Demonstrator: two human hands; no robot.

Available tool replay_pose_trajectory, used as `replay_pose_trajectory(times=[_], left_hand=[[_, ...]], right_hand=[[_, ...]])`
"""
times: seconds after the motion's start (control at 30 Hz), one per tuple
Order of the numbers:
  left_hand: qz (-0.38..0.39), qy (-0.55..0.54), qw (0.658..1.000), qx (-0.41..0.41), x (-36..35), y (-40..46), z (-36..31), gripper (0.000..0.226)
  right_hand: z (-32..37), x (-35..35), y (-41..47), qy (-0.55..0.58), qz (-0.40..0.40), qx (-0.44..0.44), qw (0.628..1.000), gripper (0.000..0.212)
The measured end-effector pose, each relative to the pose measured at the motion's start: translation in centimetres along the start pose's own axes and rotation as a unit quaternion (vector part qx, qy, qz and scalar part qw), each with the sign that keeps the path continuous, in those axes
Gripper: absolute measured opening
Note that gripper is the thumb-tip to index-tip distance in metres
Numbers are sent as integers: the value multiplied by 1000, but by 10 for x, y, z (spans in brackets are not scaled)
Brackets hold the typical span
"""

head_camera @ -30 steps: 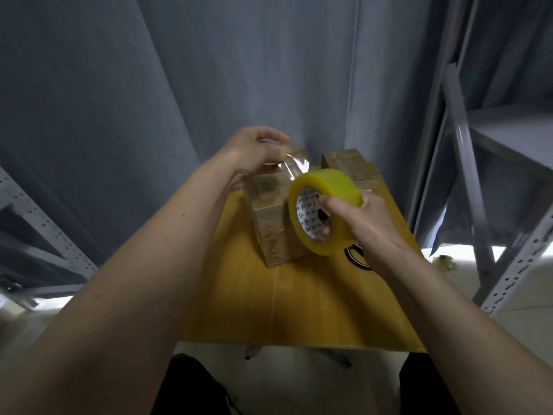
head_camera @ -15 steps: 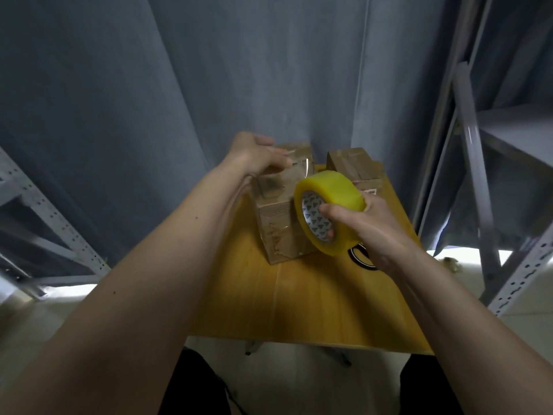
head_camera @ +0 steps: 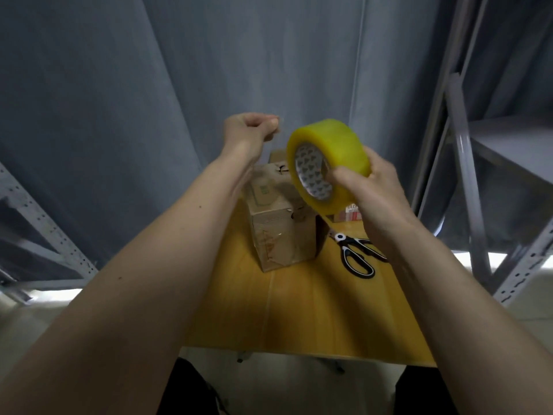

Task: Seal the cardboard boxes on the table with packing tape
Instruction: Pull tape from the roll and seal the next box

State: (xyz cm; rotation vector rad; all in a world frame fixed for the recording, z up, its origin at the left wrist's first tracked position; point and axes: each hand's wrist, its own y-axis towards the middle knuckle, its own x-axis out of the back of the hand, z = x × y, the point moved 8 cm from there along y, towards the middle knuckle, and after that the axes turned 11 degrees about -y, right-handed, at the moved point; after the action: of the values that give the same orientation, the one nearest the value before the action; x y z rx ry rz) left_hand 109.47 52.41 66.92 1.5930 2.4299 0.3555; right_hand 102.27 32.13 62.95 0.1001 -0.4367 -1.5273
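A tall cardboard box point(head_camera: 281, 223) stands near the far end of the yellow table point(head_camera: 314, 310). A second box point(head_camera: 347, 212) sits behind it to the right, mostly hidden by the tape roll. My right hand point(head_camera: 368, 181) grips a yellow roll of packing tape point(head_camera: 326, 160), held up above the boxes with a thumb in its core. My left hand point(head_camera: 251, 130) is raised above the tall box and pinches the clear free end of the tape point(head_camera: 276, 127), which is barely visible.
Black-and-white scissors point(head_camera: 356, 253) lie on the table right of the tall box. Grey metal shelving point(head_camera: 490, 163) stands at the right, another rack point(head_camera: 39, 223) at the left. A grey curtain point(head_camera: 179, 85) hangs behind the table.
Both hands have lifted away from the box top. The roll rose with my right hand, uncovering the scissors. My left hand came off the box with the tape end.
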Motion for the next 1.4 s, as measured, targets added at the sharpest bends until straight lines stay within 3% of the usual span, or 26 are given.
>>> replay_pose_trajectory(times=[0.07, 0.17, 0.33, 0.43, 0.57, 0.73, 0.97, 1.07, 1.2, 1.3, 1.4], left_hand=[[-20, -8, 1000, -23, 1, 9, -7, 15], [-28, -2, 999, -35, 2, 22, -8, 6], [-50, 40, 998, -17, 7, 48, 5, 12], [-3, 67, 997, 30, -5, 62, 19, 1], [65, 67, 991, 92, -23, 76, 43, 24], [87, 66, 984, 143, -26, 89, 72, 30], [111, 80, 975, 175, -19, 102, 108, 5], [135, 121, 964, 197, -18, 101, 118, 18], [143, 143, 948, 247, -6, 89, 124, 12], [118, 147, 928, 321, 19, 67, 124, 11], [65, 87, 938, 330, 38, 42, 119, 11]], right_hand=[[1, -1, 10, -31, -23, 3, 999, 12], [-13, -12, 20, 31, -21, -48, 998, 9], [-29, -18, 33, 97, -98, -76, 988, 29], [-39, -21, 35, 107, -192, -81, 972, 21], [-56, -36, 35, 135, -285, -93, 944, 14], [-70, -48, 46, 171, -344, -98, 918, 25], [-68, -68, 59, 132, -322, -34, 937, 30], [-70, -66, 67, 93, -307, 3, 947, 24], [-78, -49, 81, 53, -310, -11, 949, 20], [-95, -43, 100, 122, -243, -50, 961, 15], [-98, -47, 117, 147, -132, -57, 979, 11]])
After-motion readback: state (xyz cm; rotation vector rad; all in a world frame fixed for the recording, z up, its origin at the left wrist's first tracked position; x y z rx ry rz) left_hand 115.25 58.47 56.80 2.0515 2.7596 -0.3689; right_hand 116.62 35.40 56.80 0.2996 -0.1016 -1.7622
